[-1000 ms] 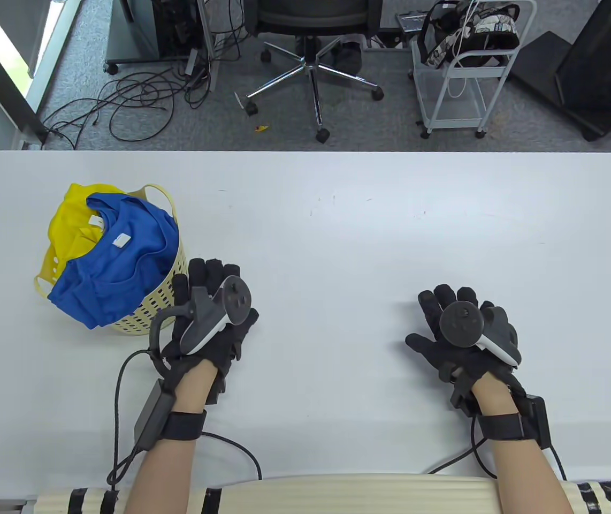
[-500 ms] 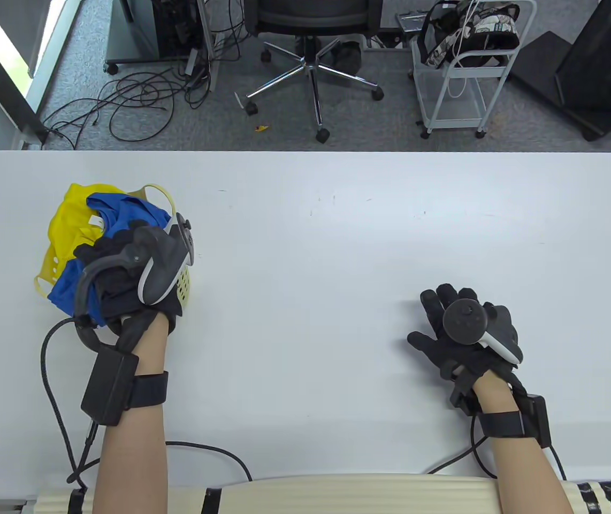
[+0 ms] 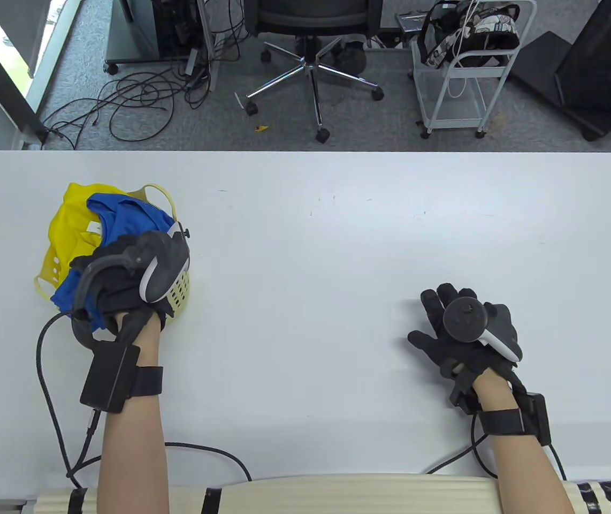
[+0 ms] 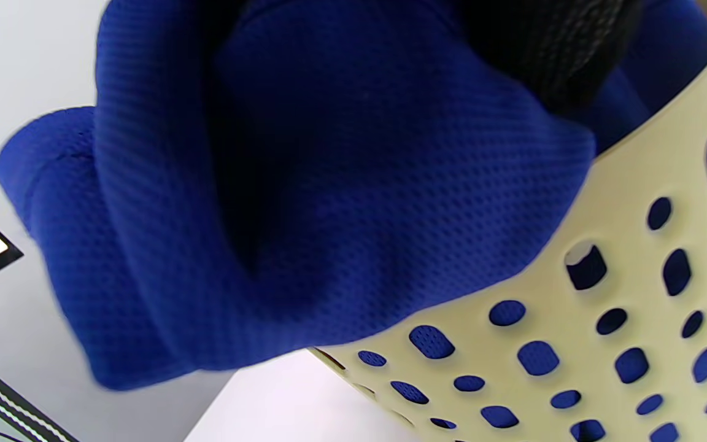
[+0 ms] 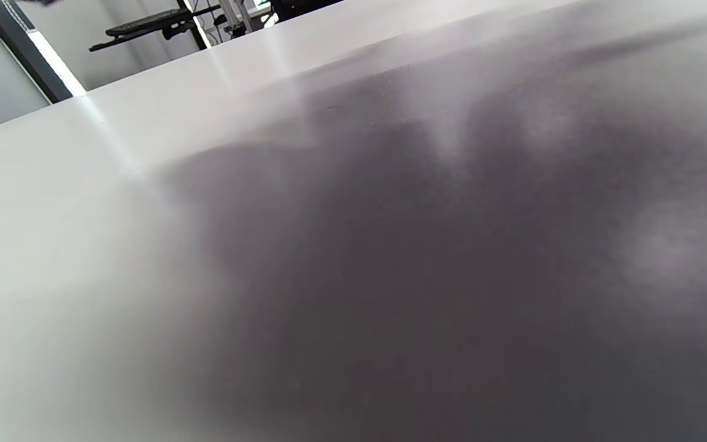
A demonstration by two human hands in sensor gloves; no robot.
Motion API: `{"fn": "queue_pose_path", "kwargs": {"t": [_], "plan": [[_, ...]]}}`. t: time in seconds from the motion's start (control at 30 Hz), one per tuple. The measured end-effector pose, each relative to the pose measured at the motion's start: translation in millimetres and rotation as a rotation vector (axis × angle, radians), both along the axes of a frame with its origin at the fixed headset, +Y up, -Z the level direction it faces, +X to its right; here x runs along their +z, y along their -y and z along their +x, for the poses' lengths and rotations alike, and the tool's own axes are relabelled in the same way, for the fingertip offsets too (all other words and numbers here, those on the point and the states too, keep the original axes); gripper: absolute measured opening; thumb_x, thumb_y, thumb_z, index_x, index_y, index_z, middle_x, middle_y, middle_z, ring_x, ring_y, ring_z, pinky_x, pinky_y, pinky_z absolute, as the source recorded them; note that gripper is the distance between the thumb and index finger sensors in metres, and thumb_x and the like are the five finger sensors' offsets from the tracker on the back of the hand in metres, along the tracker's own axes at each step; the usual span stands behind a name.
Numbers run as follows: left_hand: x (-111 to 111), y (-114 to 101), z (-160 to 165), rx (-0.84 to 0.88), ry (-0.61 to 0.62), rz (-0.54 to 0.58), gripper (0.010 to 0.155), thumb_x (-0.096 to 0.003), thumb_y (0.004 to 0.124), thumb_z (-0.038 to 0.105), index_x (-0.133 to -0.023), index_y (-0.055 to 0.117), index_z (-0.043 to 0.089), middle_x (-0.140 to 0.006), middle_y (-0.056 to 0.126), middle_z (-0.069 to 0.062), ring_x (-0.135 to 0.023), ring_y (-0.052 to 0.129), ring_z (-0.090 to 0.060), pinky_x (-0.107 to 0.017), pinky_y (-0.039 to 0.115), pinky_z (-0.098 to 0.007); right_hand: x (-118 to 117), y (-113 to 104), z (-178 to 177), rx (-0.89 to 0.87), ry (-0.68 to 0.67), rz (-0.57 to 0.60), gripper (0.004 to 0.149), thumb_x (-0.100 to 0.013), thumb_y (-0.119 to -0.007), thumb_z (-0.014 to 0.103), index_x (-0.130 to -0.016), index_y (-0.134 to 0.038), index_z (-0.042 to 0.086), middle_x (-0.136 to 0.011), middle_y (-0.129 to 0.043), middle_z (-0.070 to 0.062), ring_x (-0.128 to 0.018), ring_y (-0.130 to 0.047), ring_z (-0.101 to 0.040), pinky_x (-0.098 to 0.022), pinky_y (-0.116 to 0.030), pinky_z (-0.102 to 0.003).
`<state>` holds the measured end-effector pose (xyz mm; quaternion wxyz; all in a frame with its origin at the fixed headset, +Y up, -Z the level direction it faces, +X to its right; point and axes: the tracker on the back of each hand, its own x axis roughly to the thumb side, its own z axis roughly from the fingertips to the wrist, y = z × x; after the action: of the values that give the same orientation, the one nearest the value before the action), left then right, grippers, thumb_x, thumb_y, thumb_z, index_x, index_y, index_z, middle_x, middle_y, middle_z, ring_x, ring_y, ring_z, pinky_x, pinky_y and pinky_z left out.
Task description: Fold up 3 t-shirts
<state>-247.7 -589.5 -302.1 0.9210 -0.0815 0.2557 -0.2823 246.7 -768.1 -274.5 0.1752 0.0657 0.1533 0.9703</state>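
Fingers of my left hand (image 3: 123,278) are sunk into the blue t-shirt (image 3: 123,214); the wrist view shows a gloved fingertip (image 4: 550,55) buried in bunched blue mesh, so I judge it a closing grip, taken to lift that shirt out first because it lies on top. Beneath it, a yellow t-shirt (image 3: 67,225); both sit in the pale yellow perforated basket (image 3: 180,284) near the desk's left edge. A third shirt I cannot see. My right hand (image 3: 463,332) lies flat, fingers spread, on the desk (image 3: 337,257) toward the near right, holding nothing, probably parked to leave the middle free for folding.
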Motion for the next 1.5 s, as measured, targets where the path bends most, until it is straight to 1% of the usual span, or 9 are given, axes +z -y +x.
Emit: {"fn": "queue_pose_path", "kwargs": {"t": [0.17,0.33,0.7,0.93,1.17,1.27,1.33,1.4,1.5], "plan": [[1.7,-13.5,-2.5,0.012,0.026,0.129,0.051,-0.0409,0.082,0.046,-0.09,0.075,0.034,-0.07,0.083,0.003,-0.059,0.09,-0.016,-0.069,0.064,-0.047,-0.1,-0.9,0.9,-0.006,0.006,-0.005,0.078,-0.041,-0.065,0.06,-0.096,-0.017,0.033,-0.108,0.0,-0.008,-0.098,0.002,-0.051,-0.06,0.002,-0.076],[2.2,-33.1,-6.6,0.08,0.017,0.206,0.05,-0.0407,0.082,0.045,-0.089,0.078,0.031,-0.069,0.084,0.002,-0.057,0.09,-0.017,-0.068,0.065,-0.046,-0.6,-0.7,1.4,-0.021,0.006,-0.007,0.078,-0.041,-0.065,0.059,-0.096,-0.017,0.033,-0.108,0.001,-0.008,-0.097,0.003,-0.051,-0.06,0.002,-0.076],[18.9,-91.6,8.6,0.139,0.09,0.534,0.048,-0.0407,0.084,0.041,-0.086,0.083,0.025,-0.065,0.085,-0.003,-0.049,0.091,-0.019,-0.064,0.07,-0.044,-1.5,-0.5,0.9,-0.013,0.002,-0.005,0.078,-0.041,-0.065,0.059,-0.096,-0.016,0.034,-0.107,0.003,-0.008,-0.096,0.005,-0.051,-0.06,0.002,-0.076],[38.0,-141.8,44.9,0.162,0.201,0.726,0.048,-0.0412,0.084,0.04,-0.087,0.082,0.025,-0.066,0.083,-0.004,-0.049,0.09,-0.019,-0.064,0.07,-0.044,-1.6,0.3,-0.3,-0.007,-0.002,-0.007,0.078,-0.041,-0.065,0.059,-0.096,-0.016,0.034,-0.107,0.004,-0.008,-0.096,0.005,-0.051,-0.06,0.002,-0.076],[51.0,-169.9,87.8,0.242,0.325,0.837,0.048,-0.0416,0.083,0.041,-0.087,0.081,0.026,-0.066,0.084,-0.003,-0.049,0.09,-0.018,-0.064,0.07,-0.043,-1.4,0.6,-1.1,-0.003,-0.001,-0.008,0.078,-0.041,-0.065,0.059,-0.096,-0.015,0.034,-0.107,0.004,-0.008,-0.096,0.006,-0.051,-0.06,0.003,-0.076],[50.1,-169.7,109.7,0.37,0.382,0.808,0.048,-0.0415,0.082,0.043,-0.086,0.082,0.026,-0.065,0.084,-0.002,-0.048,0.091,-0.017,-0.063,0.072,-0.043,-1.3,-2.2,1.0,-0.021,0.007,0.014,0.078,-0.041,-0.065,0.059,-0.096,-0.015,0.034,-0.107,0.003,-0.008,-0.096,0.005,-0.051,-0.06,0.003,-0.076],[47.1,-159.5,127.3,0.455,0.424,0.747,0.048,-0.0417,0.082,0.044,-0.086,0.083,0.025,-0.064,0.086,-0.002,-0.046,0.092,-0.016,-0.061,0.073,-0.043,-1.1,-7.0,4.9,-0.056,0.03,0.064,0.078,-0.041,-0.065,0.059,-0.096,-0.017,0.033,-0.108,0.0,-0.008,-0.098,0.003,-0.051,-0.061,0.001,-0.076],[40.3,-141.1,144.2,0.502,0.443,0.641,0.048,-0.042,0.082,0.046,-0.085,0.083,0.025,-0.063,0.087,-0.002,-0.045,0.092,-0.016,-0.059,0.074,-0.043,-0.1,-11.7,10.1,-0.102,0.049,0.112,0.078,-0.041,-0.065,0.059,-0.096,-0.018,0.033,-0.109,-0.003,-0.008,-0.099,-0.001,-0.051,-0.062,0.0,-0.077],[24.3,-96.8,167.8,0.519,0.442,0.464,0.048,-0.042,0.081,0.047,-0.085,0.084,0.026,-0.062,0.087,0.0,-0.044,0.093,-0.015,-0.059,0.074,-0.043,2.5,-14.5,17.3,-0.178,0.054,0.131,0.078,-0.04,-0.063,0.062,-0.097,-0.019,0.033,-0.111,-0.01,-0.009,-0.1,-0.007,-0.052,-0.062,-0.002,-0.077]]}}
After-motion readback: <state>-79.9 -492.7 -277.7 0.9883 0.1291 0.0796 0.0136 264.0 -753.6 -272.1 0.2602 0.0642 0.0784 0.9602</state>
